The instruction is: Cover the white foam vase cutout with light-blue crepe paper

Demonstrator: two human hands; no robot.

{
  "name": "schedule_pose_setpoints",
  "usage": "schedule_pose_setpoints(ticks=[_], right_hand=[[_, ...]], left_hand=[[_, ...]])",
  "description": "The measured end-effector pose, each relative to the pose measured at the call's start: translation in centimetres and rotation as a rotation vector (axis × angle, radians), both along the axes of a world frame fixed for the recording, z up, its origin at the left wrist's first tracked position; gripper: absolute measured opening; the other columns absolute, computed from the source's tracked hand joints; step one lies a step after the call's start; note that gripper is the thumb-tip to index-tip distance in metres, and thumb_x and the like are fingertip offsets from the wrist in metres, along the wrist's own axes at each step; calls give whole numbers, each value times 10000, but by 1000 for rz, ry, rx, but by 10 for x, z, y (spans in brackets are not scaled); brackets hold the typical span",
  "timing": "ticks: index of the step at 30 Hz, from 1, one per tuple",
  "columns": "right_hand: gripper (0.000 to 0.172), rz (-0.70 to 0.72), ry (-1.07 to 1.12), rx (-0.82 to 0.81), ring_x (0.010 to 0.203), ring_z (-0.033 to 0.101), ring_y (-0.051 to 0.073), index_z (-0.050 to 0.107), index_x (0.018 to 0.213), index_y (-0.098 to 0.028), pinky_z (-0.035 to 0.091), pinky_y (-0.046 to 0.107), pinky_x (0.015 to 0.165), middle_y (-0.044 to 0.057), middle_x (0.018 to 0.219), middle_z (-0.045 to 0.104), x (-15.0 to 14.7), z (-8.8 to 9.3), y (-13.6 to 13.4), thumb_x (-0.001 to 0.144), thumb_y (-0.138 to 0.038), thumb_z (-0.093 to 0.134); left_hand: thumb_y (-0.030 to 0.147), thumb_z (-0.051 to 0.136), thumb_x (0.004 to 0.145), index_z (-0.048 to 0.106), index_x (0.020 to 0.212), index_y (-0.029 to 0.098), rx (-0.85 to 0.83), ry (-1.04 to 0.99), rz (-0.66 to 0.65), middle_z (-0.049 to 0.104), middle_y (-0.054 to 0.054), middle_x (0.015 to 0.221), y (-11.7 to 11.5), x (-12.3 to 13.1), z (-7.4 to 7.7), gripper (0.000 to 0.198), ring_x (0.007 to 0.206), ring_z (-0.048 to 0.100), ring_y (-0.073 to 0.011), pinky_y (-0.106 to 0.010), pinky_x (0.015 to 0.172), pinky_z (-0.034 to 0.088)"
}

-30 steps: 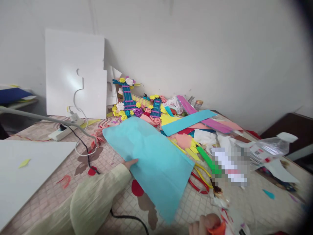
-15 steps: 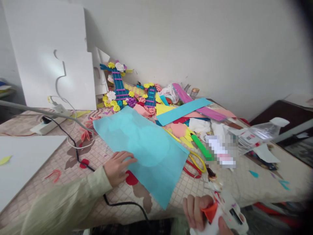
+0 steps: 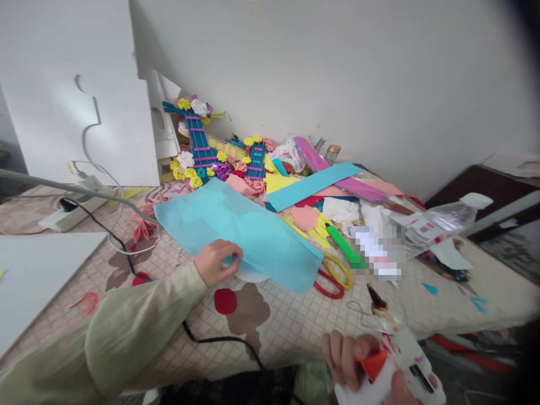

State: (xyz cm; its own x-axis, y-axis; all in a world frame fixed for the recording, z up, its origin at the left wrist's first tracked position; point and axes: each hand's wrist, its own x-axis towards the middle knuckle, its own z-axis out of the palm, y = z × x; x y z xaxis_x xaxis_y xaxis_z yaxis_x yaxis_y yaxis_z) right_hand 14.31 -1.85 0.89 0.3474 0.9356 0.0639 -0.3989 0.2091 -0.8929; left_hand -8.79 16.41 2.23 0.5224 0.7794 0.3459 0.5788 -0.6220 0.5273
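Counted on tabletop: one large blue sheet, two red discs, two purple-barred blue panels, one plastic bottle, one power strip. Near edge: one glue gun noted.

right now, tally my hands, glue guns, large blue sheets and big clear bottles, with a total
Hands (left hand, right hand): 2
Glue gun: 1
Large blue sheet: 1
Big clear bottle: 1
Total: 5

A light-blue paper sheet slants mid-view from ten o'clock to four, near edge raised, while a white glue gun with an orange trigger points from five toward eleven.
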Motion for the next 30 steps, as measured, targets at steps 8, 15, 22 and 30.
schedule_pose_setpoints(ticks=[8, 15, 22, 30], right_hand=[[275, 9, 101, -70, 477, 399, 128, 578, 651, -207, 349, 302, 481, 10, 587, 456, -10, 3, 17, 690, -471, 513], [243, -87, -117, -363, 497, 439, 117, 608, 725, -175, 329, 251, 467, 2, 592, 532, -5, -4, 33, 709, -417, 585], [361, -39, -441, -556, 532, 468, 142, 599, 664, -150, 347, 258, 496, 6, 531, 524, -2, -2, 57, 680, -509, 568], [288, -60, -554, -588, 550, 512, 160, 603, 642, -170, 392, 283, 533, 37, 612, 604, 4, -8, 77, 691, -452, 575]], left_hand=[[270, 417, 728, 565, 811, 158, 3, -96, 254, 614, -40, 702, 50, 12, 20, 203, 644, 568, -160, -254, 628, 422], [280, 454, 732, 595, 829, 160, 47, -91, 284, 647, -47, 767, 83, 14, 24, 208, 685, 581, -161, -259, 678, 425], [274, 466, 746, 612, 843, 175, 55, -63, 229, 665, -30, 796, 97, 15, 24, 201, 724, 598, -149, -231, 721, 431], [222, 428, 729, 587, 837, 160, 42, 5, 288, 653, -54, 798, 98, 18, 23, 201, 745, 594, -184, -272, 698, 418]])
